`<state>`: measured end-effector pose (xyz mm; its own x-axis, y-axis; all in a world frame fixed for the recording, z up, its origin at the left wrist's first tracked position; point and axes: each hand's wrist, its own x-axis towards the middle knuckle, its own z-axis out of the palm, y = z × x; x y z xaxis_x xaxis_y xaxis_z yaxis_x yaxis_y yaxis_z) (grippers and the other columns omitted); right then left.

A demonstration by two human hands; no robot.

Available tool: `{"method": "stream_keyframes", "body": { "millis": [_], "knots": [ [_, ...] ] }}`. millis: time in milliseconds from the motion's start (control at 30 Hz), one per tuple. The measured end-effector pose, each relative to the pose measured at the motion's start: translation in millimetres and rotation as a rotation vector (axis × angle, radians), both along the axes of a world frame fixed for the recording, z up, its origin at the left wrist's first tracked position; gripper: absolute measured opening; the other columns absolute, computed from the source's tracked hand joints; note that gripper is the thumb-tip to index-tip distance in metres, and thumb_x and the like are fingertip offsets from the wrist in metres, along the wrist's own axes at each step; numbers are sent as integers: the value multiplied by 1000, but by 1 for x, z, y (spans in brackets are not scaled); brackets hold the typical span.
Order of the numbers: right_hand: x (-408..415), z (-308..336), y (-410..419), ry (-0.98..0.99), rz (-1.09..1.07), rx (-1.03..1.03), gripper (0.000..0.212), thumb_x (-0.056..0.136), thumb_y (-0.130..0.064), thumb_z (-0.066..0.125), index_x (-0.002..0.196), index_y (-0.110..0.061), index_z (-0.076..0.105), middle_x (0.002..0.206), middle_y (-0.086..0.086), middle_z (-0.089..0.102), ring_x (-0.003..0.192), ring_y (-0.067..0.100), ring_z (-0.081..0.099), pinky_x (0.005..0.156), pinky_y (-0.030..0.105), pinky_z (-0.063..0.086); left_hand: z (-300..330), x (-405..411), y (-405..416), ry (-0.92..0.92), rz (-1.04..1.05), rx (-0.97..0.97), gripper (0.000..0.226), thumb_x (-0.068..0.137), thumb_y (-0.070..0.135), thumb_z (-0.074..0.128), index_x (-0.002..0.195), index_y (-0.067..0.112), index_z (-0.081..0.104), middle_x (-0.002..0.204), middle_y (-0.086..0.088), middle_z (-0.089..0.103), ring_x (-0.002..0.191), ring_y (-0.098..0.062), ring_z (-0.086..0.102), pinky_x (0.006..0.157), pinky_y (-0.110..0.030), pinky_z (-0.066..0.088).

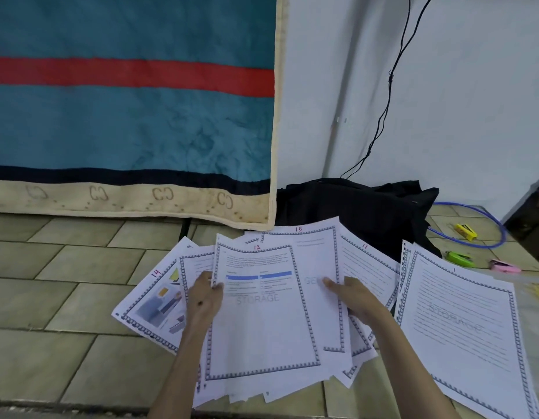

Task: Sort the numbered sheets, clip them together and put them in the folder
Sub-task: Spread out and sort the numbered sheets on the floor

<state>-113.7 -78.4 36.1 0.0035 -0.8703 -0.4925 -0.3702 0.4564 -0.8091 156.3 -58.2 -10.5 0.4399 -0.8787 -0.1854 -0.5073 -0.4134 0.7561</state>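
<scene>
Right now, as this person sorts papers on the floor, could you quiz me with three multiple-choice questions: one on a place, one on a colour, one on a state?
1. Where does the sheet numbered 1 lie?
A. far left
B. right of the fanned pile
C. on the black bag

2. What colour is the stapler nearest the blue cable?
A. yellow
B. red
C. white

3. What is the left hand doing?
A. resting on tiles
B. holding a stapler
C. pinching sheet 12's edge

Answers: 1 B, it sits apart at right. 2 A, the yellow stapler lies inside the loop. 3 C, thumb on sheet 12.

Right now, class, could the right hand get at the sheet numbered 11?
Probably yes: the right hand rests on sheet 15, and sheet 11 lies just beside it, its upper part uncovered.
</scene>
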Motion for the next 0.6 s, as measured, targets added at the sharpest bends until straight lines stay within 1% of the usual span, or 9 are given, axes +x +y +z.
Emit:
{"method": "stream_keyframes", "body": {
  "millis": [67, 133, 200, 267, 300, 400, 467, 533, 600],
  "knots": [
    [6, -5, 2, -69, 11, -18, 50, 85, -29, 67, 125, -8, 47, 116, -2, 57, 100, 19, 54, 74, 28, 49, 0, -9, 0, 28, -17, 3, 27, 92, 9, 50, 118, 1, 55, 124, -16, 60, 112, -32, 56, 93, -33, 43],
    [12, -16, 1, -18, -11, -82, 68, 69, -18, 82, 127, -10, 48, 124, 5, 60, 108, 23, 58, 90, 39, 51, 0, -17, 0, 36, -43, -9, 26, 92, 12, 52, 117, 3, 56, 120, -13, 62, 107, -28, 58, 88, -28, 41],
    [12, -30, -1, 67, -39, -101, 71, 61, -12, 87, 122, -9, 50, 122, 8, 62, 111, 26, 59, 95, 43, 50, 1, -22, 1, 40, -112, -22, 24, 93, 17, 53, 113, 5, 59, 108, -9, 64, 94, -22, 57, 75, -22, 39],
    [10, -34, -2, 111, -66, -131, 65, 66, -10, 84, 122, -7, 49, 121, 10, 61, 111, 27, 59, 91, 38, 50, 0, -23, 3, 28, -164, -33, 20, 93, 23, 54, 103, 7, 60, 91, -6, 62, 89, -25, 59, 62, -20, 36],
    [9, -34, -2, 138, -80, -144, 61, 73, -9, 78, 125, -5, 46, 122, 11, 59, 109, 27, 58, 86, 33, 49, -3, -22, 2, 28, -149, -40, 21, 93, 25, 54, 102, 8, 60, 92, -5, 61, 91, -25, 60, 64, -21, 38],
    [6, -33, -3, 298, -100, -178, 66, 88, -4, 59, 143, -5, 22, 128, 19, 54, 103, 31, 57, 75, 33, 47, -7, -19, 2, -21, -63, -46, 32, 92, 19, 55, 122, 7, 56, 122, -8, 62, 107, -24, 60, 90, -27, 44],
    [12, -34, -1, 664, -48, -255, 79, 88, -2, 53, 149, -14, 4, 138, 19, 42, 120, 34, 47, 89, 41, 45, -10, -21, 3, -102, -74, -31, 34, 92, 14, 54, 125, 8, 55, 126, -10, 60, 113, -25, 58, 97, -31, 44],
    [27, -33, 5, 997, 66, -413, 78, 89, -4, 48, 150, -22, 3, 151, 15, 24, 135, 34, 28, 105, 46, 32, -12, -25, 3, -211, -147, -30, 33, 92, 13, 53, 124, 11, 56, 124, -9, 61, 116, -25, 54, 100, -33, 43],
    [44, -38, 8, 896, 256, -560, 59, 96, -21, 41, 149, -29, 16, 155, 9, 21, 140, 32, 20, 111, 48, 23, -11, -27, 3, -253, -184, -28, 34, 92, 13, 53, 125, 14, 57, 125, -7, 60, 120, -23, 50, 100, -33, 42]
  ]
}}
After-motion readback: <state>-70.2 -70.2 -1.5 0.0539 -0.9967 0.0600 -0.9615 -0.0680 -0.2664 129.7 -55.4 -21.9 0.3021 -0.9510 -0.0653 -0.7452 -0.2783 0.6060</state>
